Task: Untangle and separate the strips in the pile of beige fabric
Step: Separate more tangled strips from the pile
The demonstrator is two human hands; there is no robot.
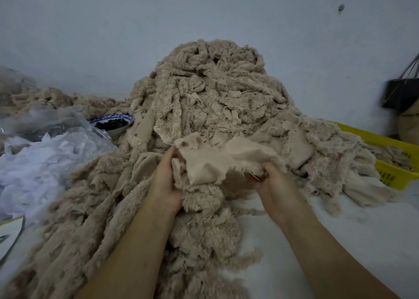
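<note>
A tall pile of beige fleecy fabric strips (215,90) rises against the wall and spills toward me over the white table. In front of it I hold one beige strip (217,160) stretched between both hands, smooth backing side up. My left hand (165,180) grips its left end with fingers curled into the cloth. My right hand (272,180) pinches the frayed right edge. The strip's furry tail (204,219) hangs down between my forearms onto more strips.
A clear plastic bag of white scraps (45,158) lies at the left. Behind it stands a blue-and-white bowl (113,122) with dark contents. A yellow crate (390,153) sits at the right, a black bag (401,94) by the wall. Bare white table (328,242) shows at lower right.
</note>
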